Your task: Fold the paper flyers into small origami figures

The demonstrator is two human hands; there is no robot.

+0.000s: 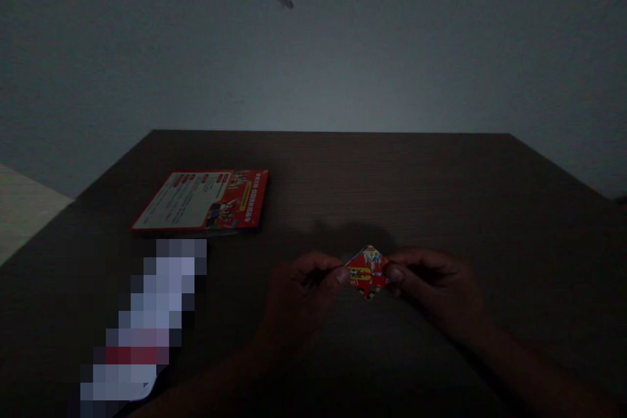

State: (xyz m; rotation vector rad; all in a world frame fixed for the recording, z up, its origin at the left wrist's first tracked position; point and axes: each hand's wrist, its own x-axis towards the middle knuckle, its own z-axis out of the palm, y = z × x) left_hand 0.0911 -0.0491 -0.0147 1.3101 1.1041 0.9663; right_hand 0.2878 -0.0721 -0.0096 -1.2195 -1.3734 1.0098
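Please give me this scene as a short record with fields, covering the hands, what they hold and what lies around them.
Left hand: left hand pinching the left corner of the paper
Right hand: right hand pinching the right corner
Paper: small, diamond-shaped, mostly red, printed
Far left: red and white leaflet, lying on the table
Near left: pixelated object, too masked to identify
Background: wall behind the table
Light: dim

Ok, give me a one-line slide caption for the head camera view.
Left hand and right hand hold a diamond-shaped red printed paper by opposite corners over a dark table.
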